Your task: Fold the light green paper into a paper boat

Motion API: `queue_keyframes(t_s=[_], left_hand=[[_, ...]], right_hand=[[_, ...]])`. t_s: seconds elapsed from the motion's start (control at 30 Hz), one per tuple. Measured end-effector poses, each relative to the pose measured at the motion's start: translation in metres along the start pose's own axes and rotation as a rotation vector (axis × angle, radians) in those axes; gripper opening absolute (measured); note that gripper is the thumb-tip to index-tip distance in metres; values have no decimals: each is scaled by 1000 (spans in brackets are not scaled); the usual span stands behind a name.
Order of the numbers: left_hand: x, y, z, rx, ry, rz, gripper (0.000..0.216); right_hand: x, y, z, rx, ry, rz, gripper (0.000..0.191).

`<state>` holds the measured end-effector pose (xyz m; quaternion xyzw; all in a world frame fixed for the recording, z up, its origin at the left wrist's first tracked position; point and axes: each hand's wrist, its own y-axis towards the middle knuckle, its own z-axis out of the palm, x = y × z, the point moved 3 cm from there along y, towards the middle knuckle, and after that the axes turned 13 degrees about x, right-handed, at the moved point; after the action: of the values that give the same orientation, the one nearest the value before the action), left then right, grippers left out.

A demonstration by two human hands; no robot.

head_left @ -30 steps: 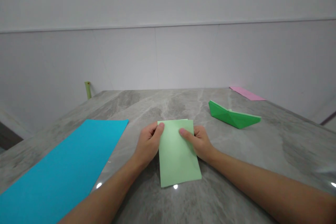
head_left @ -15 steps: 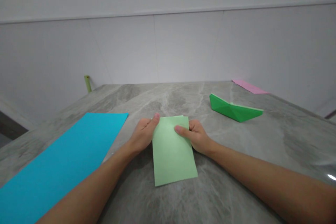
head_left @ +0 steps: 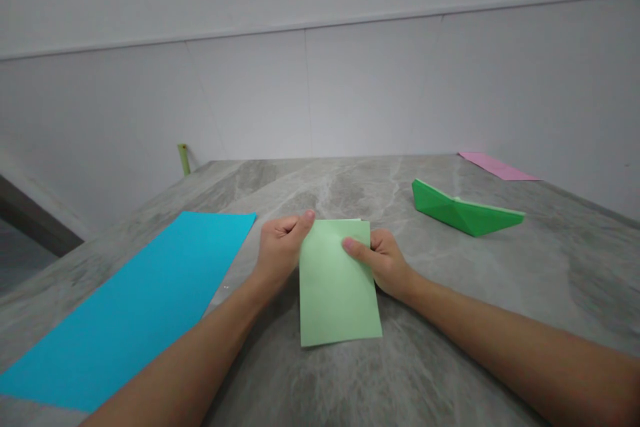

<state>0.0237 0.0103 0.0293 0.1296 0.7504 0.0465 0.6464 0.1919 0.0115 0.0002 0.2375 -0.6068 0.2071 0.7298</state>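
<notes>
Both hands are closed on one piece of pale green paper. The right hand pinches it by the upper right edge, thumb laid flat on the front face, fingers tucked behind. The left hand is curled snugly at the upper left edge, its thumb tip at the corner; how much paper it grips there, I can't tell. The paper is upright and rectangular, matte and smooth, a little wider toward the bottom from where I'm looking. A sliver of another layer peeps over its top edge. It sits in front of the person, between the two forearms, above the tabletop; whether the lower edge touches, I can't make out.

That tabletop is grey and marbled, with pale veins and a soft sheen. To the left, near the left forearm, a big flat sheet of bright blue paper lies slantwise. Beyond the right hand rests a green paper boat, sharply creased and pointed at its ends; I can't see down inside its hull. Farther off, at the far right edge, lies a flat pink paper. The plain pale wall rises behind, seamed into panels.
</notes>
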Motion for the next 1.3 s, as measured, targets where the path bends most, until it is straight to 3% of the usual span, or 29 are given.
queue_keyframes(t_s=[0.3, 0.63, 0.97, 1.3], left_hand=[[7, 5, -4, 10, -195, -57, 72], [1, 1, 0, 84, -196, -18, 28], [-4, 3, -4, -38, 3, 73, 40], [-5, 1, -5, 81, -25, 76, 29]], right_hand=[[-1, -2, -5, -62, 15, 27, 44], [-3, -3, -8, -72, -26, 18, 43], [1, -3, -6, -49, -19, 13, 43], [0, -3, -7, -80, -21, 5, 43]])
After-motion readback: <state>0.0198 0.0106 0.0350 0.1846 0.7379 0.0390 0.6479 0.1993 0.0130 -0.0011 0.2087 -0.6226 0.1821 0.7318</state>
